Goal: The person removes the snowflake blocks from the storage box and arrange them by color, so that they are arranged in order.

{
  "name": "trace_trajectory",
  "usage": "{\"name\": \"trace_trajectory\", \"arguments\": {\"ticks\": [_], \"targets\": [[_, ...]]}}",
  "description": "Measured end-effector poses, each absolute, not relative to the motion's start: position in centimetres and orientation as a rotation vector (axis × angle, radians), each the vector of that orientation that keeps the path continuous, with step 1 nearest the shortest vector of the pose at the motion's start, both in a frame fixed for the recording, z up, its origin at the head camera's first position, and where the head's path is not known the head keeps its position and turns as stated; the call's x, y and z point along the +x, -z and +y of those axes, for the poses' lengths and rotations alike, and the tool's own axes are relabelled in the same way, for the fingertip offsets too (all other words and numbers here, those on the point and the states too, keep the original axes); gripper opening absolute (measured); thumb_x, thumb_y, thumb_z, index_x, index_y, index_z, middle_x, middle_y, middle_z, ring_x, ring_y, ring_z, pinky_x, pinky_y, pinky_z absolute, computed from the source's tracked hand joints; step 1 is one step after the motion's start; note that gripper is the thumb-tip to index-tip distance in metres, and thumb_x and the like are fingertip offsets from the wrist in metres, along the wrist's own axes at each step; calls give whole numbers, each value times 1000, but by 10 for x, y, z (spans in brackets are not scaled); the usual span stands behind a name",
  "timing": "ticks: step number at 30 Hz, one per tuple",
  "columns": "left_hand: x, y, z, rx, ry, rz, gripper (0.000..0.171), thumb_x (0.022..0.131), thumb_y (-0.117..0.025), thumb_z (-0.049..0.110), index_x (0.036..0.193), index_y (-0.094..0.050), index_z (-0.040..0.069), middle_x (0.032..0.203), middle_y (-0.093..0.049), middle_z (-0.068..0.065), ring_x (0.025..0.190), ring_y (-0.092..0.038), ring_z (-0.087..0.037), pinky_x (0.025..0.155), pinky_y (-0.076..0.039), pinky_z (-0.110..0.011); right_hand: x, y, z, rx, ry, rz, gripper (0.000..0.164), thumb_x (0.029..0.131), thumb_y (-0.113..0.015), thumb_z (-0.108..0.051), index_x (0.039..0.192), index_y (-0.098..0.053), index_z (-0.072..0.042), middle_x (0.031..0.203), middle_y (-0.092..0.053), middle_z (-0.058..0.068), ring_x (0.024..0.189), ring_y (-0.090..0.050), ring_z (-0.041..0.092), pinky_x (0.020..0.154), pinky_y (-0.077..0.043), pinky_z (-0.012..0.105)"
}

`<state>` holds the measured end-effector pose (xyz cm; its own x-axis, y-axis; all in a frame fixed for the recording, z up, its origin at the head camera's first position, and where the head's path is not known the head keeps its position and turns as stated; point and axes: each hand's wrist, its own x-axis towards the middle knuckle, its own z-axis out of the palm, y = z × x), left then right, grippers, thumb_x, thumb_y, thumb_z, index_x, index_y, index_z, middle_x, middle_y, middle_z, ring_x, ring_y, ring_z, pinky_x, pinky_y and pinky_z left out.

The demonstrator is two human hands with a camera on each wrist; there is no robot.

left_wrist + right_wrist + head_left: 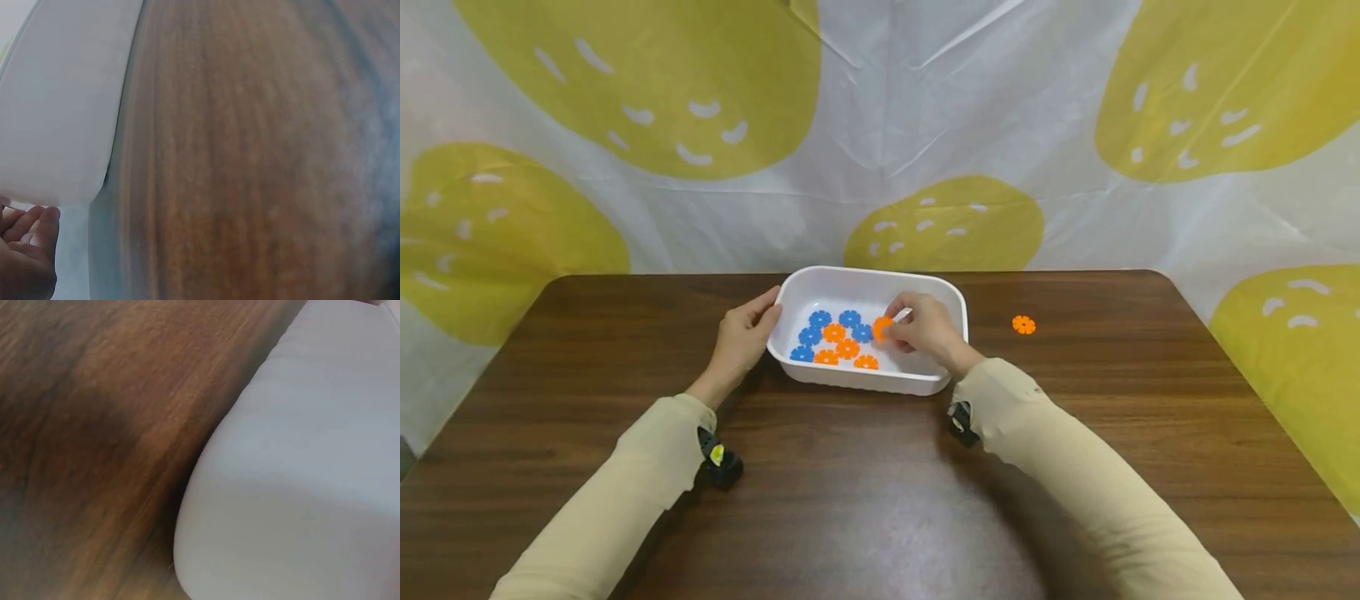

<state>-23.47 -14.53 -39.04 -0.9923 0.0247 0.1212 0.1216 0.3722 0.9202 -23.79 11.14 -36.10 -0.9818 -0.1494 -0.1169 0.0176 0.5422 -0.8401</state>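
A white plastic basin [865, 382] stands near the far edge of the table. My left hand [741, 340] grips its left end, with the thumb at the rim; in the left wrist view that hand [28, 253] shows its fingertips right at the basin's end. Inside the basin, my right hand [928, 329] pinches an orange notched snowflake disc [881, 328] between thumb and fingers. Several blue discs [820, 319] and orange discs [847, 348] lie flat on the basin floor, left of that hand. The right wrist view holds only the basin's outer wall [281, 481] and wood.
One more orange disc [1024, 324] lies on the brown wooden table [865, 492], right of the basin. Behind the far edge hangs a white cloth [737, 225] with big yellow shapes. Black cameras on straps [721, 462] sit at both wrists.
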Motion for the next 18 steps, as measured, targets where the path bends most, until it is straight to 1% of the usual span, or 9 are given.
{"name": "trace_trajectory", "arguments": {"ticks": [5,9,12,15,17,18], "targets": [[-234,392,-147,-133,1705,-2536,42,98,-51,18,137,-48,4,140,-47,-14,129,-45,-25,102,-42,-38,-237,354,112,-106,1495,2569,23,82,-67,1,103,-56,3,66,-62,9,49,-55,7,53,-55,24],[-234,393,-147,-132,1704,-2533,42,98,-51,18,137,-48,3,140,-47,-14,130,-45,-25,103,-42,-38,-236,347,114,-118,1588,2569,24,83,-67,1,104,-57,3,73,-65,20,50,-56,8,59,-58,31],[-235,393,-146,-134,1698,-2528,42,97,-51,17,136,-48,3,139,-48,-14,129,-45,-25,103,-42,-38,-236,342,120,-108,1659,2581,23,83,-67,0,104,-58,3,82,-66,25,51,-57,8,61,-59,33],[-235,393,-146,-140,1693,-2527,42,97,-51,17,136,-48,3,139,-48,-14,129,-45,-25,103,-42,-38,-236,337,130,-68,1706,2589,24,84,-67,-1,107,-59,2,83,-66,23,52,-58,8,62,-59,33],[-235,392,-146,-144,1690,-2527,41,97,-51,17,136,-48,3,139,-48,-14,129,-45,-25,103,-42,-38,-236,335,139,-35,1759,2577,25,85,-66,-1,109,-59,2,78,-64,19,53,-58,8,60,-58,29],[-235,392,-146,-147,1688,-2528,41,97,-51,17,136,-48,3,139,-48,-14,129,-45,-25,103,-42,-38,-237,334,144,-18,1792,2572,26,85,-66,-1,110,-58,3,75,-63,14,53,-58,8,59,-58,27]]}}
